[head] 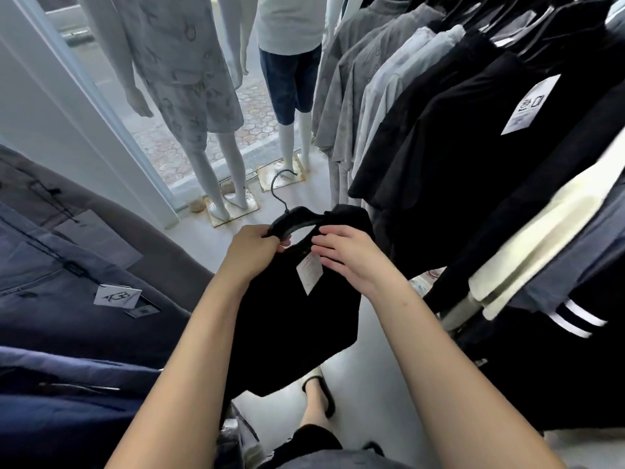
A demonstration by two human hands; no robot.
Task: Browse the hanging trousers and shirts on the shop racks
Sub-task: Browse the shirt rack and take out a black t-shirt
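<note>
Gripping the black plastic hanger (297,220) in the left hand (252,253) and pinching the black shirt's (291,319) collar with the right hand (345,253), mid-aisle left of the shirt rack (473,130), keep the garment level while checking its white paper tag (309,274).

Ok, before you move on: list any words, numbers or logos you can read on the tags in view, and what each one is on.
White label on a black shirt on the right rack: two large Korean-looking characters, possibly "한미", unsure; small print below is blurred.
Tag on the held black shirt: faint print, too small to read.
Grey tag on the navy trousers at left: a stylised logo, no legible letters.
Small dark tag beside it: unreadable.
</note>
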